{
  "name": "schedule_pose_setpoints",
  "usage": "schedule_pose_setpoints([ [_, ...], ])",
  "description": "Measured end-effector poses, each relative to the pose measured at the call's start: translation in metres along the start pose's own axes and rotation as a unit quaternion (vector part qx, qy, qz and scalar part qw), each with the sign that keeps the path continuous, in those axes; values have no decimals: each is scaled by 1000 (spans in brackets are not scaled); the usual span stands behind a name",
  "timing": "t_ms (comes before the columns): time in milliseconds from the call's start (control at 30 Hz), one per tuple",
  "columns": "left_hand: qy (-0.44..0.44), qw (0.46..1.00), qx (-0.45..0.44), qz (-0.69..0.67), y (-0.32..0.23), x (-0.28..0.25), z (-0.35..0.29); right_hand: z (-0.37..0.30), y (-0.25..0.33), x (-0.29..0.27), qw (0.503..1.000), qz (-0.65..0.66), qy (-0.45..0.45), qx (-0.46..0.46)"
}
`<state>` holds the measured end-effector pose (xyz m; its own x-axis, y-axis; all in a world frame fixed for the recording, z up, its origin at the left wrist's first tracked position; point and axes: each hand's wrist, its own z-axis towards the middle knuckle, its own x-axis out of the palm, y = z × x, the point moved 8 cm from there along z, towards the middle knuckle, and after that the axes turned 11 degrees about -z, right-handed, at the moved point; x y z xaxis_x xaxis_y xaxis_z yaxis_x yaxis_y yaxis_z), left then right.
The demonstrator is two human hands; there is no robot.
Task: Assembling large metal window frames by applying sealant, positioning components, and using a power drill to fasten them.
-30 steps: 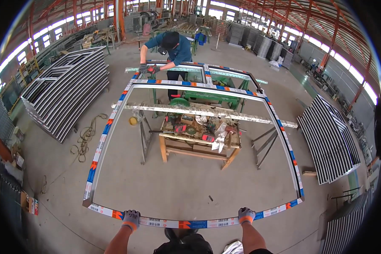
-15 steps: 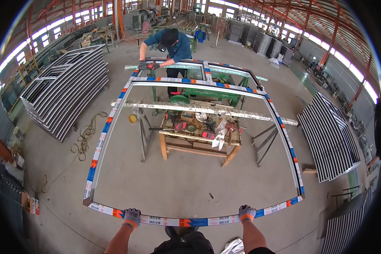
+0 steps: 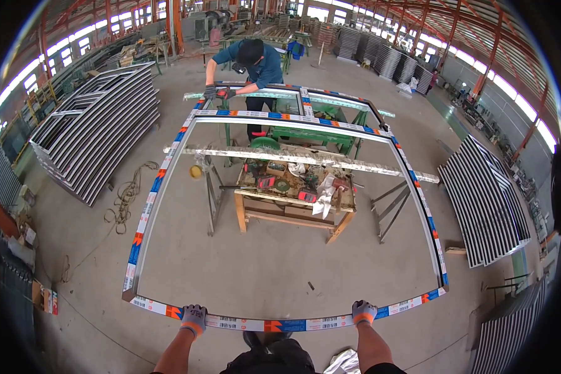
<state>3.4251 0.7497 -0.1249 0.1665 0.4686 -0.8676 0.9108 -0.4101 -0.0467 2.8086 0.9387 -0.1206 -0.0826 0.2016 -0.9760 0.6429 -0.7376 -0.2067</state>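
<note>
A large window frame point(image 3: 237, 324), its bars wrapped in blue, orange and white film, stretches from my body across two supports. My left hand point(image 3: 194, 316), in a grey glove with an orange cuff, is closed over the near bar left of its middle. Gloved the same way, my right hand point(image 3: 363, 311) grips that bar on the right. Across from me a co-worker point(image 3: 250, 65) in a dark cap and blue-green top bends over the far left corner, dark gloves around a red tool point(image 3: 222, 93). A crossbar point(image 3: 287, 116) divides the frame's far part.
Under the frame stands a wooden workbench point(image 3: 293, 209) with red tools and rags. A film-wrapped support beam point(image 3: 311, 161) rests on metal trestles. Stacked frames rise at left point(image 3: 100, 128) and right point(image 3: 483, 202). A rope point(image 3: 126, 199) lies on the left floor.
My hands keep their places on the near bar, and the frame stays almost still. The co-worker's head and hands have shifted slightly at the far left corner.
</note>
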Motion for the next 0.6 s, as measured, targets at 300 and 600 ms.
schedule_pose_setpoints([
  [300, -4, 1000, 0, -9, -1, -4, -3, 0, 1, 0, 1000, -8, 15, 3],
  [600, 1, 1000, -5, -3, 0, -2, -3, -3, 7, -13, 1000, 0, 23, -4],
])
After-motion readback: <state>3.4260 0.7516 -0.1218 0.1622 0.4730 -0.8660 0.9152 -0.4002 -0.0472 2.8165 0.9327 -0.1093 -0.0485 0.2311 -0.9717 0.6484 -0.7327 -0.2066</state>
